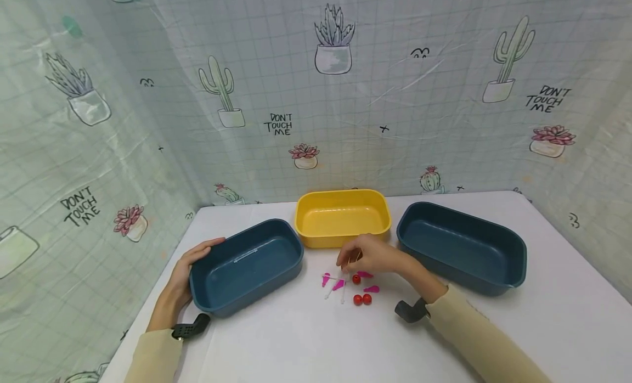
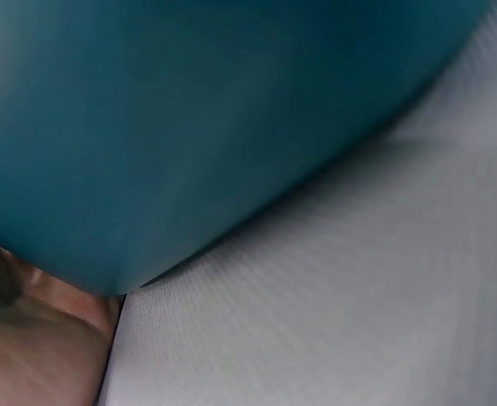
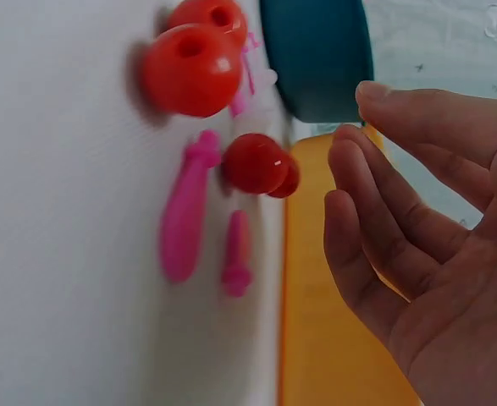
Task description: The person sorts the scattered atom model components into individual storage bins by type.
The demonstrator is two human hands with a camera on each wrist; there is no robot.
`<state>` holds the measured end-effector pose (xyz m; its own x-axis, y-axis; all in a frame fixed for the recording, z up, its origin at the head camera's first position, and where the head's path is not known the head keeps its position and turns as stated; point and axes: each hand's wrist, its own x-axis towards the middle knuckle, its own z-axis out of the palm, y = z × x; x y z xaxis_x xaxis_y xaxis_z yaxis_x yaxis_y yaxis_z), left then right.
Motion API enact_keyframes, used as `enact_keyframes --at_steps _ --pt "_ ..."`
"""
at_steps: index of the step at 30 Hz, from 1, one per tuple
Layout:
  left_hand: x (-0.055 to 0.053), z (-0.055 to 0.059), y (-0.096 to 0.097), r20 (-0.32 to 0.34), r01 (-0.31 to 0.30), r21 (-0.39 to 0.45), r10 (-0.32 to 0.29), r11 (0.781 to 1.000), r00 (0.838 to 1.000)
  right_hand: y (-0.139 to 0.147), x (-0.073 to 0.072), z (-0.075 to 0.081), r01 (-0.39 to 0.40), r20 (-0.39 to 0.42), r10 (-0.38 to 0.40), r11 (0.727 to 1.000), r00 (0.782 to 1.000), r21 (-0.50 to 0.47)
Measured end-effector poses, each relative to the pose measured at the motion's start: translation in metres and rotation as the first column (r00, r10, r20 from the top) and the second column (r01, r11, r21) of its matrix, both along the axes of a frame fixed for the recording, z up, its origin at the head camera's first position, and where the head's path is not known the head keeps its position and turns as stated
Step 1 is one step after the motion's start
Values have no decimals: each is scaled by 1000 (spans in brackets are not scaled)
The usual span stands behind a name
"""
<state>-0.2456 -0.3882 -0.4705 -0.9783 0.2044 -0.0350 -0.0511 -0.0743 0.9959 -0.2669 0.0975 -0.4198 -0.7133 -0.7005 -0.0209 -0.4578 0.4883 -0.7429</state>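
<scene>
My left hand (image 1: pixel 190 265) rests along the outer left end of the left dark blue tray (image 1: pixel 274 279), its fingers lying straight against the wall. Inside this tray lies a thin white stick (image 1: pixel 245 255). In the left wrist view the tray's wall (image 2: pixel 189 152) fills the top, with part of the palm at lower left. My right hand (image 1: pixel 367 254) hovers over a small scatter of items, fingers loosely bent and nothing visible between them in the right wrist view. Below it lie red beads (image 3: pixel 193 72) with holes, pink pin-shaped pieces (image 3: pixel 184 211) and white cotton swabs (image 1: pixel 343 295).
A yellow tray (image 1: pixel 340 242) stands at the back middle, behind the scattered items. To the right is another dark blue tray (image 1: pixel 461 248), set at an angle. All stand on a white table (image 1: pixel 296 344), with a cactus-printed curtain (image 1: pixel 385 97) behind and at both sides.
</scene>
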Motion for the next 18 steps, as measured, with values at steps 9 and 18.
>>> enact_keyframes --at_steps 9,18 --pt "0 1 1 -14 21 33 -21 999 1000 3 0 -16 -31 -10 31 999 999 35" --pt "0 -1 0 -20 43 65 -41 997 999 2 1 -25 9 -43 -5 995 999 99"
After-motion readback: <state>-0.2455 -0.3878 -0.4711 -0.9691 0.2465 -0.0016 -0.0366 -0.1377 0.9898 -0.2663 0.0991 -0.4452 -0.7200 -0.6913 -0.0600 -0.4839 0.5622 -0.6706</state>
